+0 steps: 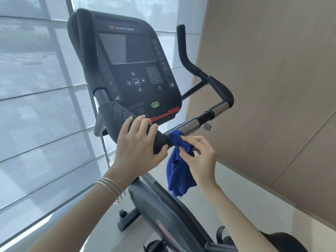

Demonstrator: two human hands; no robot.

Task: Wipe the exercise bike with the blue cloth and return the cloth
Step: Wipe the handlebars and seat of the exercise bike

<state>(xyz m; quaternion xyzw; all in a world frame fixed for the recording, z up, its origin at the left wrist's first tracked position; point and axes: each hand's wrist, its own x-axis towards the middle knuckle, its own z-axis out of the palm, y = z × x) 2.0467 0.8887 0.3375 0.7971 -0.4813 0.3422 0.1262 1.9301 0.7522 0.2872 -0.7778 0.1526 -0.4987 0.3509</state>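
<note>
Blue cloth (pixel 179 166): pinched by R hand (pixel 201 159), bunched against chrome bar (pixel 190 126).
L hand (pixel 138 144): wraps black grip (pixel 160 140).
Progress: mid-wipe, prob.; rest of bike (pixel 163 211) & cloth return left.

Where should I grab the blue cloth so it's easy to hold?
Probably the bunched top of the blue cloth, coming from the right, where the right hand pinches it. That wad is thick and sits against the shiny tube; the rest hangs loose below. The left hand grips the black grip beside it, blocking the left side.
</note>
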